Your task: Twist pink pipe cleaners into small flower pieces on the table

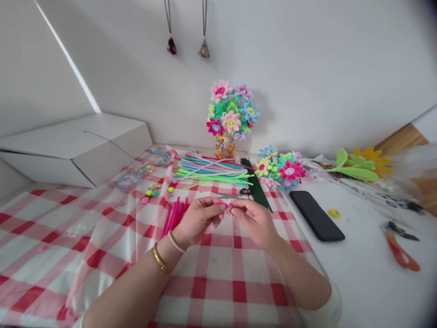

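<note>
A small piece of hot-pink pipe cleaner [226,206] is pinched between my two hands, over the checked tablecloth. My left hand [204,215] grips it with thumb and forefinger. At its other end my right hand [253,218] pinches it too, its fingertips close to the left ones. Much of the piece is hidden behind the fingers. Several hot-pink pipe cleaners [175,216] lie beside my left wrist. Just beyond the hands are scissors [244,193] and a pile of pastel and green pipe cleaners [213,171].
A pipe-cleaner bouquet [232,111] stands in a jar at the back, with more fuzzy flowers [282,168] to its right. Dark green stems [259,189] lie near a black phone [317,216]. Orange-handled pliers [401,250] rest far right; a white box [78,146] stands left.
</note>
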A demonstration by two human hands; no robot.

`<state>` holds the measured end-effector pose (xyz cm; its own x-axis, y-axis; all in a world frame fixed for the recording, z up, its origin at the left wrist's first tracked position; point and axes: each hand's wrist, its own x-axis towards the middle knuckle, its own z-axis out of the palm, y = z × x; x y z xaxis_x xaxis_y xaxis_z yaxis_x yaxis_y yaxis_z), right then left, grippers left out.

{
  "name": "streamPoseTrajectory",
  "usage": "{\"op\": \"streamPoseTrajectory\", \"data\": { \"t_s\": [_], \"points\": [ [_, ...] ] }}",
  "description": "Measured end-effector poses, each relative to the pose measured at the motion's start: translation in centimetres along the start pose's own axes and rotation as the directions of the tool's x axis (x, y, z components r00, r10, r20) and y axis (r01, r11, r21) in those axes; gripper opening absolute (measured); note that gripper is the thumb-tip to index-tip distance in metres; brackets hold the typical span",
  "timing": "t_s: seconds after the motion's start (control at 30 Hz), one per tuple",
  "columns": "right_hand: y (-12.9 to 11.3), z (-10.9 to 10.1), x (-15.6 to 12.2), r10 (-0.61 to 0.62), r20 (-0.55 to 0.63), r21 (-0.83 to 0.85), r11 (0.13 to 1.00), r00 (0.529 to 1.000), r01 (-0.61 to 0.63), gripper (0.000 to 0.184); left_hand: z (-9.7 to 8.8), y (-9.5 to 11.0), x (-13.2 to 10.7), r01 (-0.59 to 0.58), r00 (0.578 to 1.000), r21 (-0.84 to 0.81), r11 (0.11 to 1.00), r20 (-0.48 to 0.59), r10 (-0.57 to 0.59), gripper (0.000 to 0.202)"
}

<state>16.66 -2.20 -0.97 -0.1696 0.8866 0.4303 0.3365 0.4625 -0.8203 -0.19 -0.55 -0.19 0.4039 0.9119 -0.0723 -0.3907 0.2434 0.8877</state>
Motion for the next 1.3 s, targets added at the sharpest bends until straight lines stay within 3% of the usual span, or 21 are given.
{"op": "streamPoseTrajectory", "data": {
  "t_s": [0.1,0.17,0.3,0.43,0.53,0.63,0.7,0.77,0.9,1.07,1.17,1.3],
  "points": [
    [0.1,-0.1,0.0,-0.306,0.026,-0.322,0.899,0.952,0.298,0.017,0.0,0.0,-0.1,0.071,0.997,-0.037,0.997,0.013,-0.071,0.015],
    [0.1,-0.1,0.1,-0.409,0.102,-0.464,0.787,0.907,0.407,0.018,0.0,0.0,-0.1,0.118,0.993,-0.046,0.992,0.020,-0.117,0.014],
    [-0.4,-0.4,0.1,-0.433,0.201,-0.585,0.666,0.878,0.463,0.015,0.2,0.0,-0.1,0.173,0.985,-0.065,0.983,0.014,-0.173,0.015],
    [-1.0,-0.5,-0.2,-0.403,0.239,-0.540,0.701,0.884,0.466,0.015,0.3,0.1,-0.1,0.193,0.981,-0.045,0.980,0.022,-0.192,0.016],
    [-1.3,-0.3,-0.5,-0.331,0.175,-0.354,0.857,0.927,0.373,0.017,0.6,0.2,-0.4,0.188,0.982,-0.013,0.982,0.028,-0.188,0.014],
    [-1.2,0.3,-0.7,-0.080,0.093,-0.019,0.996,0.992,0.083,0.021,0.8,0.3,-0.7,0.092,0.994,0.022,0.996,0.053,-0.093,0.014],
    [-0.9,0.8,-0.6,0.083,0.084,0.200,0.975,0.993,-0.099,0.022,0.8,0.3,-0.7,0.009,0.996,-0.003,1.000,0.083,-0.009,0.013],
    [-0.7,1.0,-0.5,0.143,0.073,0.326,0.932,0.987,-0.159,0.020,0.7,0.3,-0.6,-0.032,0.996,-0.062,0.998,0.085,0.037,0.011],
    [-0.5,0.9,-0.1,0.195,0.046,0.350,0.916,0.980,-0.198,0.014,0.4,0.2,-0.1,-0.058,0.998,-0.089,0.994,0.012,0.059,0.010],
    [-0.3,0.6,0.0,0.296,0.002,0.424,0.865,0.955,-0.268,0.018,0.3,-0.1,-0.1,-0.133,0.990,0.034,0.991,-0.032,0.134,0.011],
    [-0.1,0.7,0.0,0.323,-0.013,0.441,0.851,0.946,-0.285,0.015,0.1,-0.2,-0.1,-0.126,0.991,0.074,0.989,-0.034,0.128,0.012],
    [0.1,0.7,0.0,0.370,0.015,0.529,0.786,0.929,-0.321,0.010,-0.2,-0.3,0.1,-0.083,0.994,0.001,0.997,-0.076,0.082,0.011]
  ]
}}
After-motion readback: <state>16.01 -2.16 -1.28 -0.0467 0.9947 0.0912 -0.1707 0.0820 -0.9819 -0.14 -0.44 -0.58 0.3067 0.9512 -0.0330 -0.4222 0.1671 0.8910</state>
